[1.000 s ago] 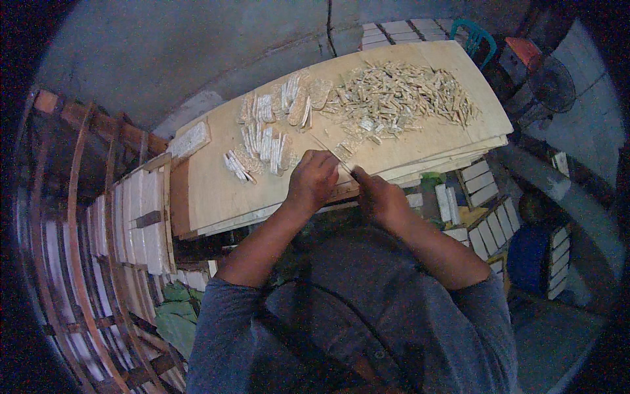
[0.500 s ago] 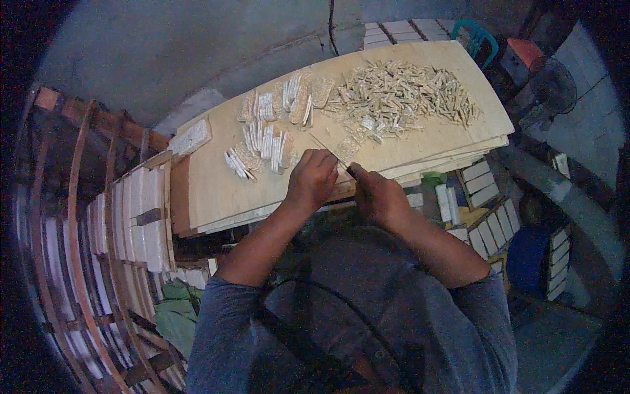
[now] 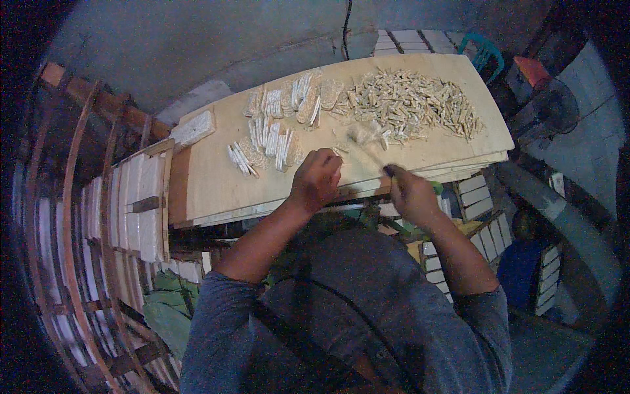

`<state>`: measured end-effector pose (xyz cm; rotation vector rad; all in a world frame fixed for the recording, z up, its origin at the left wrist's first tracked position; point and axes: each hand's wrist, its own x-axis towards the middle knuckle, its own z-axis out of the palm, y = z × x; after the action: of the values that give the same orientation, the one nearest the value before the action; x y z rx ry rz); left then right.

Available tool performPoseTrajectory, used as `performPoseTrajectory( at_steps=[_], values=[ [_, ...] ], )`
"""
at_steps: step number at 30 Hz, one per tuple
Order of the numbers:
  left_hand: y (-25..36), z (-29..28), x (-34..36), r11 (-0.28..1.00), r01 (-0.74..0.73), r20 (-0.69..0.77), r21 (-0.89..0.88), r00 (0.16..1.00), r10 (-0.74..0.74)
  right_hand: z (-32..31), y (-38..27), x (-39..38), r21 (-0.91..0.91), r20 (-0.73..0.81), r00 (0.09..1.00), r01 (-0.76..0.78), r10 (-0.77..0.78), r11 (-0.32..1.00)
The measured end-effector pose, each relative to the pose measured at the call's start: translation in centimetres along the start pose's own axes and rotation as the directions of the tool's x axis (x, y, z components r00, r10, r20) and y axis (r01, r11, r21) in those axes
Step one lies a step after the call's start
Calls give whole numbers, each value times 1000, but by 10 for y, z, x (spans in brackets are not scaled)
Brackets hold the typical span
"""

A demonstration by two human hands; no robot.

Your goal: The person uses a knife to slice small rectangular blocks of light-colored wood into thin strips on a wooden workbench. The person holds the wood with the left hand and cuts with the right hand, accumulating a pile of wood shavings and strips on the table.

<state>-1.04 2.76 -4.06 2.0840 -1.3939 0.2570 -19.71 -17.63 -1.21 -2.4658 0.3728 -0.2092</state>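
Head view: right grip [image 3: 413, 196] curls around dark handle [image 3: 390, 171].

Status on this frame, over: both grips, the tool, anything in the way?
Left grip curled at near edge of board, contents unclear. Right grip shut on dark-handled tool, far end blurred. Heap of pale pieces close by that end.
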Motion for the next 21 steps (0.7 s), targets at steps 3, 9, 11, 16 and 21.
performPoseTrajectory(
  at_steps=[3,9,11,16,21],
  values=[
    [-3,2,0,998,9,-34,-64,999,-11,-19,-2,12,148,-109,991,-65,81,987],
    [-16,11,-2,993,-92,-77,-74,993,86,-5,-3,0,99,68,993,-107,101,989],
    [-19,15,-4,994,-91,-78,-62,993,86,19,8,3,146,98,995,-19,5,989],
    [2,-1,3,998,63,-109,-7,992,-63,22,-2,-2,95,9,999,-48,47,994],
    [-5,-1,-4,329,697,289,-638,612,-736,19,-20,-13,48,95,993,-79,74,996]
  ],
)
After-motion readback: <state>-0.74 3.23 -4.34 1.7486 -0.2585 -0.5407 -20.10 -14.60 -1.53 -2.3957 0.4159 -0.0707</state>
